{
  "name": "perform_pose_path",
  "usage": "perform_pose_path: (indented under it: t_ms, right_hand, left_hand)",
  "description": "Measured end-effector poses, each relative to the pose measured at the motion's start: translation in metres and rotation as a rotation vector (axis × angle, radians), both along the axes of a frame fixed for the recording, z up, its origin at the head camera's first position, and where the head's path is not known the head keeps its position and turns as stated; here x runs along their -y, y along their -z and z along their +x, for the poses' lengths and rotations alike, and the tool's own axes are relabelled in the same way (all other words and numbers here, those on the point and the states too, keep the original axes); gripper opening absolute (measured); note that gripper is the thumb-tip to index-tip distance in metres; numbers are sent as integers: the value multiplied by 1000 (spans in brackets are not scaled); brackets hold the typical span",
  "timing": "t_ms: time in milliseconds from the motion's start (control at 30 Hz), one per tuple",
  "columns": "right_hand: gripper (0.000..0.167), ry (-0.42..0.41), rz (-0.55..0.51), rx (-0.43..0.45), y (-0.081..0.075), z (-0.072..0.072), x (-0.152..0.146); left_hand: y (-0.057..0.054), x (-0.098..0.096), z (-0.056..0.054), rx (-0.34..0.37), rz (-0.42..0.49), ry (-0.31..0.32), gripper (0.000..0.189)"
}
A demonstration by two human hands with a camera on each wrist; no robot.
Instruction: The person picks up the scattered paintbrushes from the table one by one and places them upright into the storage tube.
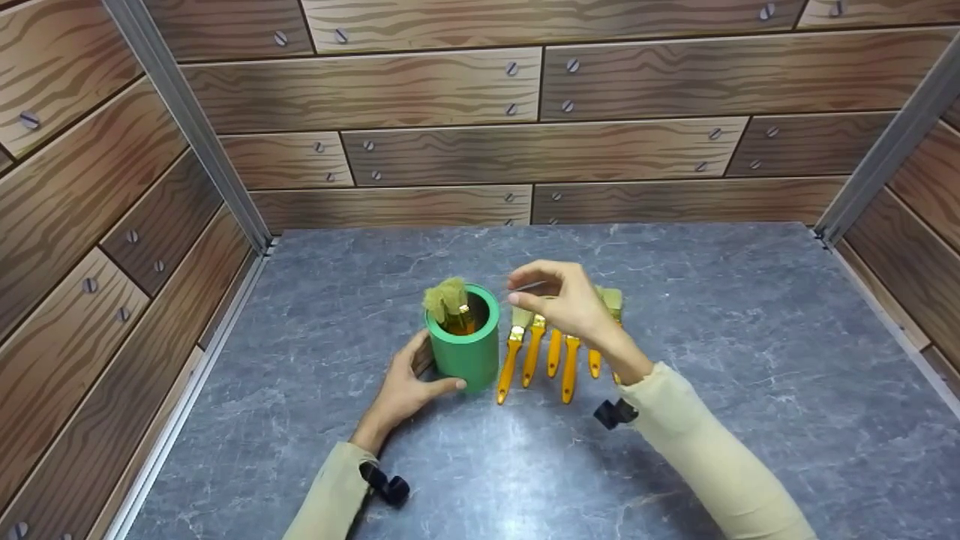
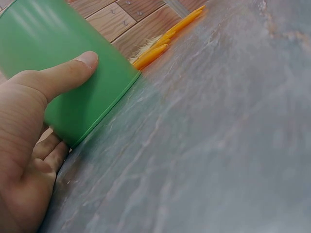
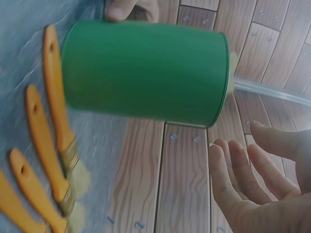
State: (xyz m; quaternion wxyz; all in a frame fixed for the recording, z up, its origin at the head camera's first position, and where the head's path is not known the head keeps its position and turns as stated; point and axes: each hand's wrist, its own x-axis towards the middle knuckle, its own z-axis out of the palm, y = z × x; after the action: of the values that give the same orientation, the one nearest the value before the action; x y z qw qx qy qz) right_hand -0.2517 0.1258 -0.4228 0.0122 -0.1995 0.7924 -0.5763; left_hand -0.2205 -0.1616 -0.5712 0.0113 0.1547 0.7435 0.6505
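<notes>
From the head camera, the left hand (image 1: 405, 386) wraps the upright green cup (image 1: 465, 341), which holds one brush (image 1: 448, 304), bristles up; the right hand (image 1: 566, 300) hovers empty with relaxed fingers above six loose brushes (image 1: 551, 349), handles pointing toward the person. The left wrist view shows the thumb (image 2: 73, 70) pressed on the cup's wall. In the blurred right wrist view, perhaps four brushes show.

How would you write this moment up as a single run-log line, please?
left hand: grips green cup | right hand: open, above brushes on table | cup: upright, one brush inside | surface: grey table
</notes>
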Motion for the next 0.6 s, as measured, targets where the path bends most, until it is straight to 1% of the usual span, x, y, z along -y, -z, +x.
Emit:
perform_pose_path:
  t_ms: [133, 267, 400, 600]
  right_hand:
    - [26, 31, 14, 11, 4, -3, -12]
    - [26, 60, 37, 24, 10, -6, -26]
    - [26, 66, 58, 19, 19, -9, -40]
    - [27, 78, 96, 8, 32, -10, -58]
  left_hand:
    - [0, 1, -1, 11, -18, -6, 105]
    - [0, 0, -1, 11, -16, -4, 104]
    - [0, 0, -1, 4, -7, 4, 104]
    - [0, 1, -1, 7, -13, -2, 104]
